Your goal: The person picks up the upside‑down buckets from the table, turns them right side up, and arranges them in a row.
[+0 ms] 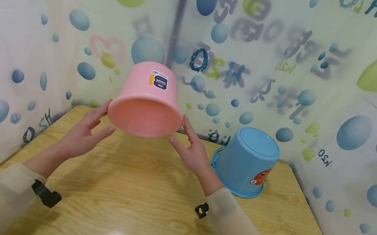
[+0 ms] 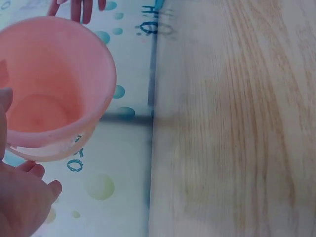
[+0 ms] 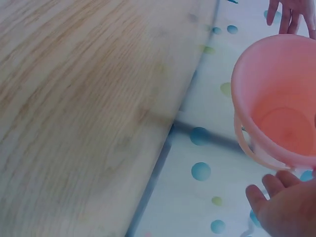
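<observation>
A pink plastic bucket (image 1: 148, 81) is held up over the far part of the table, its base on top and its opening tilted toward me. My left hand (image 1: 82, 133) holds its rim on the left, fingers outside and thumb below at the opening. On the opposite side, my right hand (image 1: 192, 149) holds the rim the same way. In the right wrist view the pink handle (image 3: 243, 140) lies folded close to the rim, near the right fingers. The inside of the bucket (image 2: 44, 98) looks bare in the left wrist view.
Upside down on the table's right side stands a light blue bucket (image 1: 246, 164) with a red sticker, near my right forearm. The wooden table (image 1: 130, 195) lies below both hands. Patterned curtain walls (image 1: 224, 36) close in the back and both sides.
</observation>
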### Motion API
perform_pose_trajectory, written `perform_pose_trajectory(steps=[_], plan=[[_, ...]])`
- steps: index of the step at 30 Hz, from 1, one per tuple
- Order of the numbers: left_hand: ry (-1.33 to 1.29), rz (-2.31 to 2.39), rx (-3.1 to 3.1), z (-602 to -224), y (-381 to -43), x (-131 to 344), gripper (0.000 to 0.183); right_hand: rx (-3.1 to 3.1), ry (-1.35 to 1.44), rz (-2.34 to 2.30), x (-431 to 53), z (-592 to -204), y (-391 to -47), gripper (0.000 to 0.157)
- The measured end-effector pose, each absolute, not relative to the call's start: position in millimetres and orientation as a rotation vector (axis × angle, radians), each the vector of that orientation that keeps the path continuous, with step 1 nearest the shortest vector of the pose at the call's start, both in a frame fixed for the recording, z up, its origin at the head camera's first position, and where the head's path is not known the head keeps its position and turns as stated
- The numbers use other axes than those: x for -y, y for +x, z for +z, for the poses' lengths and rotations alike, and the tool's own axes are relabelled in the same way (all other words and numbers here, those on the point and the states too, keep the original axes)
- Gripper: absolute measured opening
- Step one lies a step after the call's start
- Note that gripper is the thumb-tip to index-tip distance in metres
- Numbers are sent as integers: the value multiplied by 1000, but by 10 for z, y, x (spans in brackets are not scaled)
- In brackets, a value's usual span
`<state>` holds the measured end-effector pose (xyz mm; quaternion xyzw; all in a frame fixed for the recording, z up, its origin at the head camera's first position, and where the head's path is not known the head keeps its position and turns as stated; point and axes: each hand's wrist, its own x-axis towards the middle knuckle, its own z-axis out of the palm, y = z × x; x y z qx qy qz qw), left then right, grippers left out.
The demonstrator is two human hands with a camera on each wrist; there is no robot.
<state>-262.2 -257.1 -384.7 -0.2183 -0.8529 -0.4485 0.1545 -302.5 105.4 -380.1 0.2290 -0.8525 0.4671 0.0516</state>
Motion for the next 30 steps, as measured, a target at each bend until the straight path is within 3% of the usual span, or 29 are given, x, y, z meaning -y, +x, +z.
perform_pose_trajectory(steps=[8, 30], plan=[[-815, -1102, 2346, -3829, -2665, 2528, 123, 2471, 828, 1411, -1075, -3778, -3062, 102], [-992, -1353, 2383, -3612, -2734, 2585, 133, 2330, 1109, 1538, -1299, -3696, -3144, 102]])
